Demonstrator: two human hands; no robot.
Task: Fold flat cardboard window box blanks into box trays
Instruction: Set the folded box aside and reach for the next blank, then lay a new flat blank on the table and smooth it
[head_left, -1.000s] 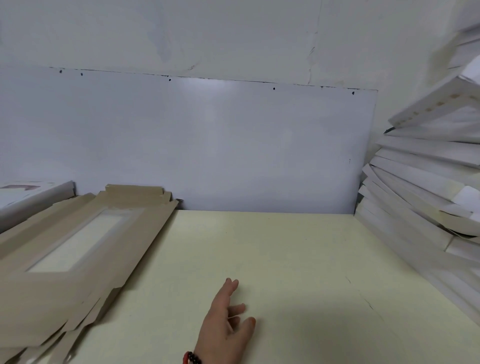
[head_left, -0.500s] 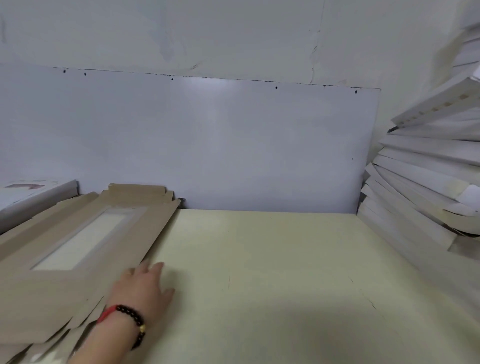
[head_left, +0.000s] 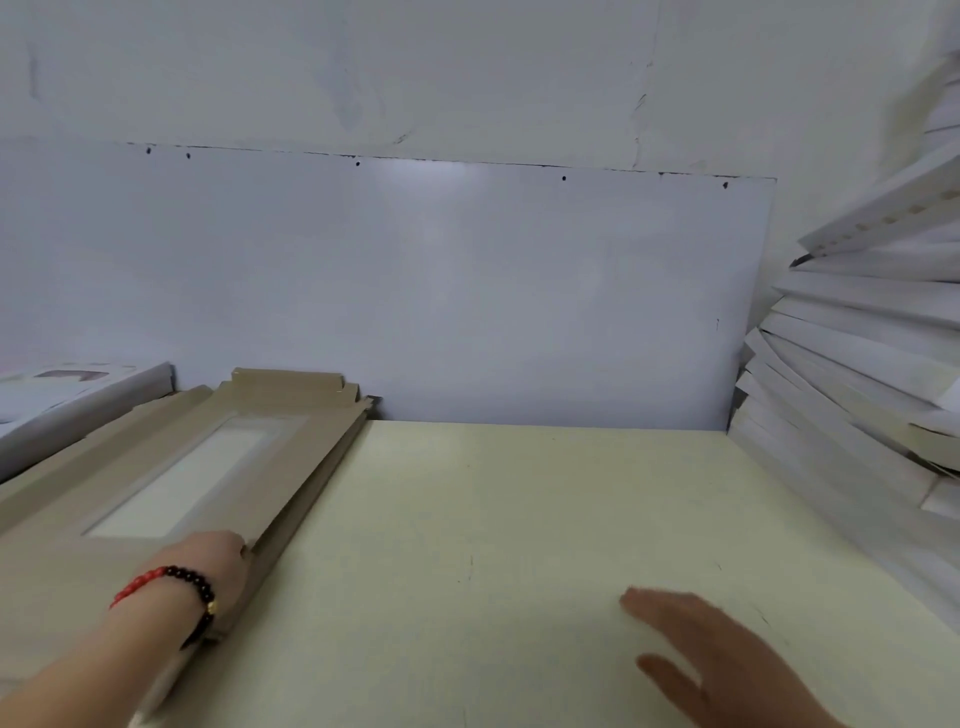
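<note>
At the far left a white flat box (head_left: 78, 395) lies along the wall edge of the counter (head_left: 519, 519). Just beside it sits the stack of brown window box blanks (head_left: 291, 467), lying flat on the counter's left side and running from the near edge back to the grey wall panel (head_left: 467, 291); the top blank shows its pale rectangular window (head_left: 182, 483) facing up.

The left hand (head_left: 213, 566) reaches in from the lower left, forearm stretched diagonally over the near part of the stack, back of the hand up. A red and dark bead bracelet (head_left: 171, 587) circles the wrist. The hand lies at the right edge of the top blank, knuckles bent down over that edge; the fingers drop out of sight past the edge, so whether the grip has closed on the cardboard or only rests against it cannot be told.

The middle of the pale yellow counter carries faint scratches. Above its near right part the right hand (head_left: 711, 660) hangs, palm down, blurred, fingers straight and slightly spread, thumb out toward the left; its grip is wide open and holds nothing.

At the far right a leaning pile of white folded boxes (head_left: 857, 374) rises against the wall, well apart from the blanks.
</note>
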